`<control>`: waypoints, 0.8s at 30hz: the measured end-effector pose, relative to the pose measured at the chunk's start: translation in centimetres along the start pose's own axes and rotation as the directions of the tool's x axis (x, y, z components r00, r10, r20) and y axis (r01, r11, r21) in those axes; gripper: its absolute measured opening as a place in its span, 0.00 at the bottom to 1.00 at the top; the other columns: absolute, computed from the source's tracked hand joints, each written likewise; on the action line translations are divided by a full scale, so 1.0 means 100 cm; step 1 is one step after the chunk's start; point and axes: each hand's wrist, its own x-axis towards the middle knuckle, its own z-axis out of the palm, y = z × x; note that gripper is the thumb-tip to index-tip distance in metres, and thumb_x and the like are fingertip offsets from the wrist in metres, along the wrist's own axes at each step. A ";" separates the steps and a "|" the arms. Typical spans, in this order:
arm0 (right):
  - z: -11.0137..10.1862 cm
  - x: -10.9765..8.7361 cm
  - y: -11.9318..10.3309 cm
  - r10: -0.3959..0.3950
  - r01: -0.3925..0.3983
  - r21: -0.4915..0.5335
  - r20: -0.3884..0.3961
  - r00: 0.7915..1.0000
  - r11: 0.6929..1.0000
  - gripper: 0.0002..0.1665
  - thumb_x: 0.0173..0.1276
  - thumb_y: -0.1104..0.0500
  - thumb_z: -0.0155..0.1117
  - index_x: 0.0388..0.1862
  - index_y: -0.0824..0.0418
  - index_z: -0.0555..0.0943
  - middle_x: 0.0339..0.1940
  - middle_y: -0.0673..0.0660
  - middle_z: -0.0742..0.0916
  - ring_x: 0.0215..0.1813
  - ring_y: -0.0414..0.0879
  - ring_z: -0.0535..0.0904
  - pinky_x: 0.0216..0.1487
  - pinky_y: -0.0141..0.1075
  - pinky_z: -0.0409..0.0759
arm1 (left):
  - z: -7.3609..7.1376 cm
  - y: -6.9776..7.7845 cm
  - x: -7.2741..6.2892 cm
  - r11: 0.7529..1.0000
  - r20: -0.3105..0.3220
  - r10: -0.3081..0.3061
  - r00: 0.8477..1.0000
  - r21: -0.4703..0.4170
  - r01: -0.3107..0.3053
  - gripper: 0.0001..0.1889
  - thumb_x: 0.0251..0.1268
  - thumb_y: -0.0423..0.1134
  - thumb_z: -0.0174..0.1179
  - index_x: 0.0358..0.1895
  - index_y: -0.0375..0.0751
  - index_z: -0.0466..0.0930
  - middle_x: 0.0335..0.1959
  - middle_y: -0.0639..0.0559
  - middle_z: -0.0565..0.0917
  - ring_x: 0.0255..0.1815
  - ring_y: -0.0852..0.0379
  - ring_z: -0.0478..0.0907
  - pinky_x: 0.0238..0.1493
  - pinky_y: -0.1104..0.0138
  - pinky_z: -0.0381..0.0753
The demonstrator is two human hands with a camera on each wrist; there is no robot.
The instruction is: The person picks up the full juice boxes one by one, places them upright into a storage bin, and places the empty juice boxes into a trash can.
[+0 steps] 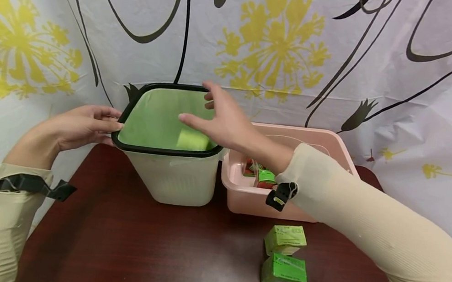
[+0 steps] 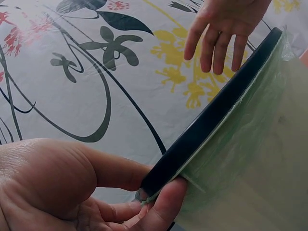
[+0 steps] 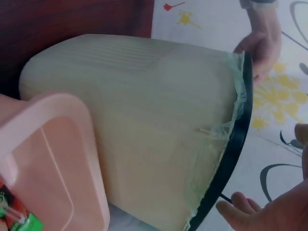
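Note:
A pale trash bin (image 1: 180, 180) with a black rim stands on the table, lined with a thin green plastic bag (image 1: 150, 114). At its left edge my left hand (image 1: 82, 128) pinches the rim, thumb and fingers on either side, as the left wrist view shows. Over the bin's right side hangs my right hand (image 1: 228, 118), fingers spread and holding nothing. Inside the bin is a light green, box-like thing (image 1: 192, 140), partly cut off by the front rim. Two small green boxes (image 1: 284, 272) sit on the table at the front right, one behind the other.
A pink plastic basin (image 1: 273, 205) is right beside the bin, partly covered by the right forearm. Small red and green packages (image 1: 265, 178) lie in it. Behind them hangs a white floral cloth (image 1: 281, 50). The dark red table (image 1: 156, 253) extends toward me.

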 end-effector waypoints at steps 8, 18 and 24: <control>-0.012 -0.031 0.011 -0.212 0.220 -0.133 0.071 0.975 0.967 0.46 0.73 0.42 0.65 0.81 0.58 0.59 0.75 0.57 0.69 0.73 0.49 0.66 0.72 0.44 0.65 | 0.000 -0.003 -0.001 1.000 -0.008 0.002 1.000 0.012 -0.002 0.15 0.80 0.30 0.50 0.62 0.30 0.62 0.42 0.56 0.84 0.42 0.60 0.84 0.44 0.64 0.86; -0.031 -0.087 0.045 -0.429 0.456 -0.250 0.155 0.890 0.854 0.43 0.71 0.48 0.69 0.79 0.59 0.64 0.75 0.57 0.69 0.70 0.47 0.68 0.65 0.42 0.73 | 0.000 -0.006 0.000 1.000 -0.001 0.007 1.000 0.003 -0.007 0.14 0.80 0.30 0.49 0.62 0.31 0.62 0.43 0.55 0.84 0.42 0.59 0.84 0.43 0.64 0.85; -0.046 -0.126 0.065 -0.426 0.465 -0.300 0.190 0.885 0.833 0.42 0.70 0.50 0.71 0.79 0.55 0.66 0.74 0.53 0.71 0.71 0.46 0.69 0.66 0.43 0.71 | -0.001 -0.005 0.002 1.000 0.002 0.018 1.000 -0.014 -0.018 0.15 0.80 0.29 0.49 0.63 0.29 0.60 0.44 0.54 0.82 0.41 0.59 0.83 0.44 0.65 0.85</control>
